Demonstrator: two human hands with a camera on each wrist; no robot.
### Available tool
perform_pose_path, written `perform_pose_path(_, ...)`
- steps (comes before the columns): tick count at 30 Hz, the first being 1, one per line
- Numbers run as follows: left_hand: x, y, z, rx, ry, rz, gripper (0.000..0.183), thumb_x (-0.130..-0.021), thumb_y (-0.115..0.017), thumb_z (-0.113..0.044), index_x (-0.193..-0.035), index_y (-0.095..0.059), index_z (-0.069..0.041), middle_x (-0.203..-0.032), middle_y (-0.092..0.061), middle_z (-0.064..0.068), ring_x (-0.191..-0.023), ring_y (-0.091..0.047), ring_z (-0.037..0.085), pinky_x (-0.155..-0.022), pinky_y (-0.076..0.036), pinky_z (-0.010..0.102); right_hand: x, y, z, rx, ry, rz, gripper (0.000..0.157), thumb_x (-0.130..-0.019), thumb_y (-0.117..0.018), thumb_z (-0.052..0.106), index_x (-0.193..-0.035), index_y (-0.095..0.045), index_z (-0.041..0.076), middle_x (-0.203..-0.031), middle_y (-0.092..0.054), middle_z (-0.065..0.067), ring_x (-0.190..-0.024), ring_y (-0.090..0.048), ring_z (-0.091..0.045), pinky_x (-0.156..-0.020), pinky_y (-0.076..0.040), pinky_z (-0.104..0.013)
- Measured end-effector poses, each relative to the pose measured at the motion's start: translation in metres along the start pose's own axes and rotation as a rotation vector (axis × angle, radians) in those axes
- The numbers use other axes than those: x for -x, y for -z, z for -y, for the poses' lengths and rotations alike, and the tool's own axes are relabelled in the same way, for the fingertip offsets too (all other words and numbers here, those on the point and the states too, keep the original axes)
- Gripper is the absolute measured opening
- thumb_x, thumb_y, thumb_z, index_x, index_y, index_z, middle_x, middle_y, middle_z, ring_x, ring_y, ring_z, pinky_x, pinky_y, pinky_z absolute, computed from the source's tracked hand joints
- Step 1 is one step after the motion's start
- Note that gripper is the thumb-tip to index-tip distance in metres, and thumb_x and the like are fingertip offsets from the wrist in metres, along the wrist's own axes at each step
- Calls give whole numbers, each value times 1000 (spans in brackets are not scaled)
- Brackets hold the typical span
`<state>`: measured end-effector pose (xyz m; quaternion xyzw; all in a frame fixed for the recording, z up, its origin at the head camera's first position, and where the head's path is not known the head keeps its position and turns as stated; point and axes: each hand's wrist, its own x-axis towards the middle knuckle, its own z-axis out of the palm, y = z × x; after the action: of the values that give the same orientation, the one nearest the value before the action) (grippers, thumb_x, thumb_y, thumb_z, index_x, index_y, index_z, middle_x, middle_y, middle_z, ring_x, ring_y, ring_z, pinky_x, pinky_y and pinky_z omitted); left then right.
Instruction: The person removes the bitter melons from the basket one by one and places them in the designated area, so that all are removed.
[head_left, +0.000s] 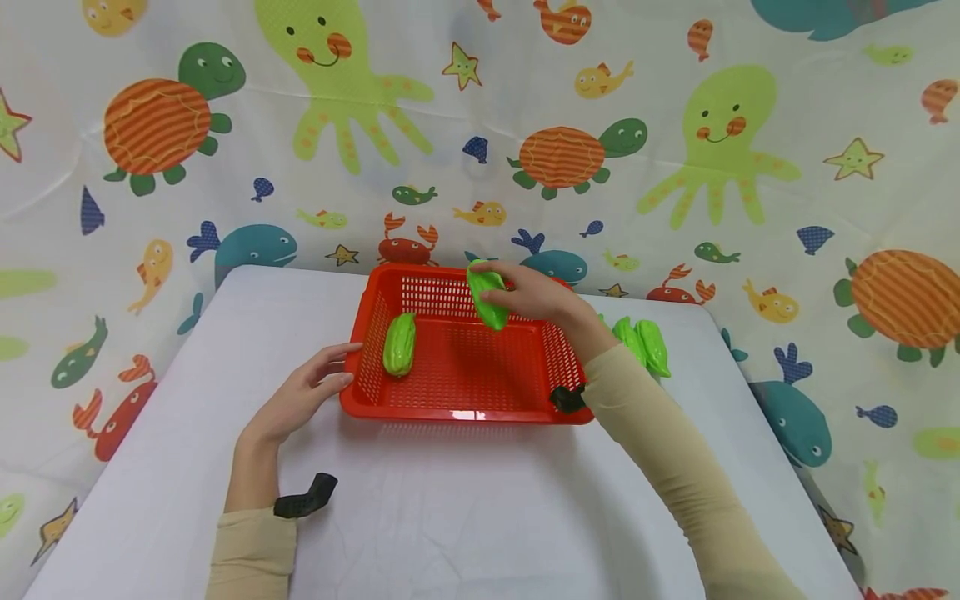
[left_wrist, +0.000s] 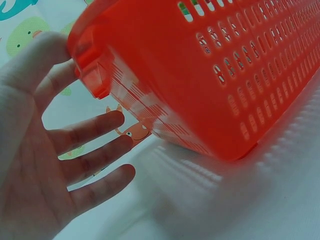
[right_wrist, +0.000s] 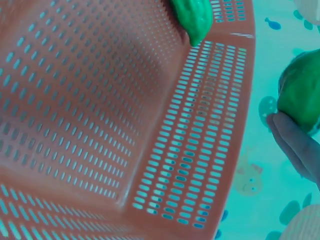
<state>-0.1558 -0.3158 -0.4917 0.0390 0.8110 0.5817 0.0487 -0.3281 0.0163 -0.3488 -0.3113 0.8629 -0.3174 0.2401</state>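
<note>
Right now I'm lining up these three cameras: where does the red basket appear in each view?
Head: the red basket sits at the centre, on the white table.
Left wrist: the red basket runs across the upper right, seen from outside.
Right wrist: the red basket covers the left and middle, seen from inside.
Shared landmark: the sea-creature cloth.

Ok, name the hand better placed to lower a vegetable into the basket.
Probably the right hand: it grips a green vegetable over the basket; the left hand at its rim holds none.
</note>
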Motion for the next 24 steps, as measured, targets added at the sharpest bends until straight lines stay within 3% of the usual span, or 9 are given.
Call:
perform_pose_path(7,1,-1,-1,-7,0,-6,55,-98,-58,-37,-148,-41,-24,-150,-37,12,-135,-34,37,-98,-42,63,18,7,-5,-86,-22,-64,45,-100,-56,31,-144,-46,28,-115,-53,-10,-96,-57,-26,-78,-52,-36)
perform_pose_path(14,1,-3,-3,2,-4,-2,55,-98,-58,-35,-149,-40,-23,-149,-37,13,-136,-34,38,-98,-42,64,35,12,-18,-187,-20,-112,47,-99,-57,31,-144,-45,28,-126,-48,-11,-104,-55,-28,-80,-55,-34)
perform_pose_path(19,1,-3,-4,8,0,-3,55,-98,-58,-34,-149,-40,-22,-150,-37,12,-136,-33,37,-99,-42,63,50,18,-29,-224,30,-140,44,-101,-55,29,-143,-45,23,-127,-47,-11,-106,-55,-29,-88,-53,-39)
perform_pose_path(24,1,-3,-4,4,3,-4,55,-98,-58,-35,-149,-40,-23,-149,-37,12,-136,-34,37,-99,-42,63,62,23,-41,-314,5,-180,44,-100,-54,35,-142,-46,25,-129,-47,-9,-108,-55,-28,-99,-47,-46)
